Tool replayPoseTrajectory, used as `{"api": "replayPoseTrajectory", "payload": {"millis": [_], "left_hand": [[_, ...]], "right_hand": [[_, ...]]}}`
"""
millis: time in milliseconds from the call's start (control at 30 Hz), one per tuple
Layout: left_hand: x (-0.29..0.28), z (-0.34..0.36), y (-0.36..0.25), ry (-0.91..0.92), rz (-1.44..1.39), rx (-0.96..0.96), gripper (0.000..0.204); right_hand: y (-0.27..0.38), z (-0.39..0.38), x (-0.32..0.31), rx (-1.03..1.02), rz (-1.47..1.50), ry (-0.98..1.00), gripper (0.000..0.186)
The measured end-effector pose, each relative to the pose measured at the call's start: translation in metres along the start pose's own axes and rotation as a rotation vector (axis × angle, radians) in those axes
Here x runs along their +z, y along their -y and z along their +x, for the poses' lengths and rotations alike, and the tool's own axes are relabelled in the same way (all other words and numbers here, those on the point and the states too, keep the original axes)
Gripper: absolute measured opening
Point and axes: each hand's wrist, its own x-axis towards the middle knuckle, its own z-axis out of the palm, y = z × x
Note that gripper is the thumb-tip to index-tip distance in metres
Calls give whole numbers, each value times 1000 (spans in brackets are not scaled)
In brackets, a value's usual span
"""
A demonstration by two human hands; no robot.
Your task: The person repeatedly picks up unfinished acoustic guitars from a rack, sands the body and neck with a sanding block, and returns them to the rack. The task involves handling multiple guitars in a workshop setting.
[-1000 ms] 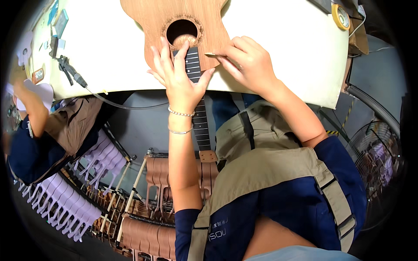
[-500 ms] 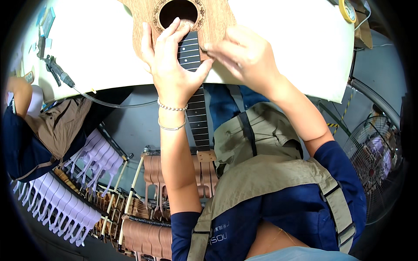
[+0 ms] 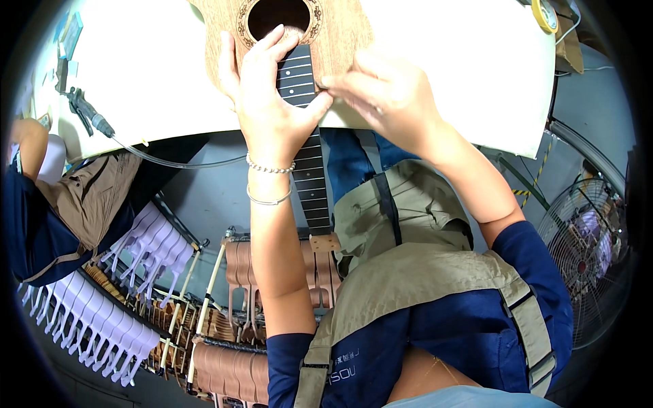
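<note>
The view looks steeply down from the left lens of a pair worn on the person's head, past the apron (image 3: 408, 275) at the bottom and out to the table (image 3: 469, 68) at the top, where the upper border cuts off the guitar (image 3: 345, 27). It sits near enough that the left hand (image 3: 264, 95) and right hand (image 3: 391, 95) show large above the middle. Its wide fisheye sweep has black, rounded corners and also takes in the floor (image 3: 204, 190) and, at the right rim, a fan (image 3: 579, 267).

Instr. body (image 3: 343, 30) lt brn, wood-grained; fretboard (image 3: 311, 175) blk w/ wht dots; apron (image 3: 425, 275) khaki.
</note>
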Motion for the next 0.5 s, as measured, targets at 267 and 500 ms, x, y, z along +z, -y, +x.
{"api": "replayPoseTrajectory", "payload": {"millis": [267, 500], "left_hand": [[1, 2, -1, -57, 12, 28, 57], [0, 2, 0, -26, -26, 21, 54]], "right_hand": [[-13, 4, 5, 86, 25, -54, 11], [2, -4, -4, -3, -5, 79, 13]]}}
